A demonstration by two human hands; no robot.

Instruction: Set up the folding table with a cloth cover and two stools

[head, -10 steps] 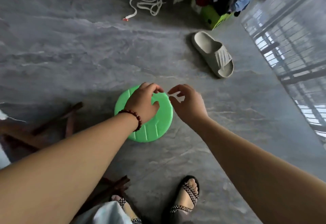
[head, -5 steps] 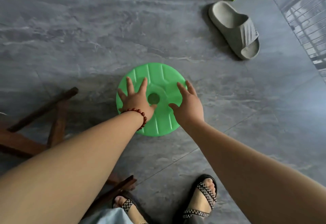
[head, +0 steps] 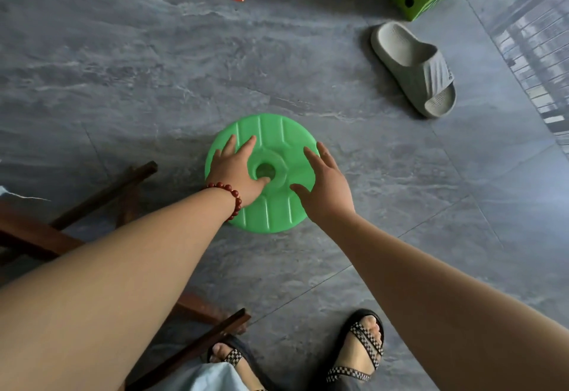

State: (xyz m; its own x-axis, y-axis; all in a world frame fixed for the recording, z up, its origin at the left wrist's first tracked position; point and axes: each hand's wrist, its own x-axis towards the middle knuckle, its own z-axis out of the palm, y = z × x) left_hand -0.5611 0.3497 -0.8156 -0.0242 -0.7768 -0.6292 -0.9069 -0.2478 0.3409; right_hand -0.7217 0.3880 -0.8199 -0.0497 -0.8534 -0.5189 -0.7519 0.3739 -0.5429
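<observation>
On the grey floor (head: 154,82), just ahead of the feet, the green stool (head: 271,132) lies collapsed into a round disc with no long axis. The left hand (head: 237,172) rests on its left half with the thumb at the centre hole. The right hand (head: 326,187) rests on its right half. Fingers (head: 311,156) are spread straight, gripping nothing, and both hands are equally near.

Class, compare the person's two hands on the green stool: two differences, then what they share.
The left hand wears a red bead bracelet; the right hand has a bare wrist. The left thumb reaches the centre hole; the right thumb stops short. Both rest open, fingers spread, on the green stool.
</observation>
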